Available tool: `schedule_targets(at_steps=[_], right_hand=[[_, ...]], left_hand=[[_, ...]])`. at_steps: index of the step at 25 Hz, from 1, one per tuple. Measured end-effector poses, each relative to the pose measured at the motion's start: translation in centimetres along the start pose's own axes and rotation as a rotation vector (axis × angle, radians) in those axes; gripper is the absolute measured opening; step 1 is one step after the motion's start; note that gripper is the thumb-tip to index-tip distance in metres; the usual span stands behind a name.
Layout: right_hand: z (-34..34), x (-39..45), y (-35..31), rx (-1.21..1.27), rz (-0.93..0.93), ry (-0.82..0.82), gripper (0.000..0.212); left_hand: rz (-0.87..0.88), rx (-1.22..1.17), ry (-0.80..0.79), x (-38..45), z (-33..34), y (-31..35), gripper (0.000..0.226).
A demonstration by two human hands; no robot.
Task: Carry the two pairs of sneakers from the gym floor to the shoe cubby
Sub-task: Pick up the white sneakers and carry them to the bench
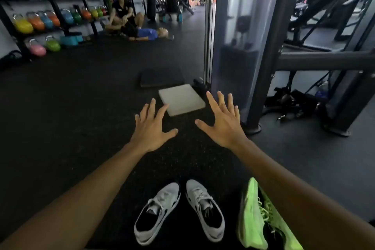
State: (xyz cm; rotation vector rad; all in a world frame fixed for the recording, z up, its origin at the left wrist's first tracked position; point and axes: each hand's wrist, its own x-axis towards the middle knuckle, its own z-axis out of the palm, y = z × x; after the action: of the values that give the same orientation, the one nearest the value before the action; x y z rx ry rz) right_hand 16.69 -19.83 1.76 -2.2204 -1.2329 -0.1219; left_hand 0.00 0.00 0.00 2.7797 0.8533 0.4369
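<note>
A pair of grey sneakers stands on the black gym floor near the bottom of the view, the left shoe (pixel 157 214) and the right shoe (pixel 205 209) side by side, toes pointing away. To their right lie neon green sneakers (pixel 256 217), partly hidden by my right forearm. My left hand (pixel 151 128) and my right hand (pixel 222 123) are stretched out in front of me above the floor, palms down, fingers spread, holding nothing. Both hands are well beyond the shoes. No shoe cubby shows.
A white foam pad (pixel 182 101) and a black pad (pixel 161 78) lie just ahead. A grey machine column (pixel 243 36) and frame stand at right. Kettlebell racks (pixel 46 20) line the left wall. Two persons (pixel 134 26) are on the floor at the back.
</note>
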Motion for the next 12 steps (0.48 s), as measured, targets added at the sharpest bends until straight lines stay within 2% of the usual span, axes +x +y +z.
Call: schedule_targets(at_steps=[3, 8, 12], right_hand=[[5.8, -2.7, 2.4, -0.145, -0.016, -0.089, 0.092], [17.1, -10.0, 6.3, -0.213, 0.021, -0.228, 0.093], [24.5, -17.7, 8.3, -0.354, 0.088, -0.454, 0.092]], left_hand=[[0.009, 0.111, -0.09, -2.0, 5.1, -1.7, 0.095], [0.039, 0.216, -0.266, -8.5, 15.9, -6.1, 0.096], [0.031, 0.338, -0.494, -15.4, 23.0, -9.6, 0.102]])
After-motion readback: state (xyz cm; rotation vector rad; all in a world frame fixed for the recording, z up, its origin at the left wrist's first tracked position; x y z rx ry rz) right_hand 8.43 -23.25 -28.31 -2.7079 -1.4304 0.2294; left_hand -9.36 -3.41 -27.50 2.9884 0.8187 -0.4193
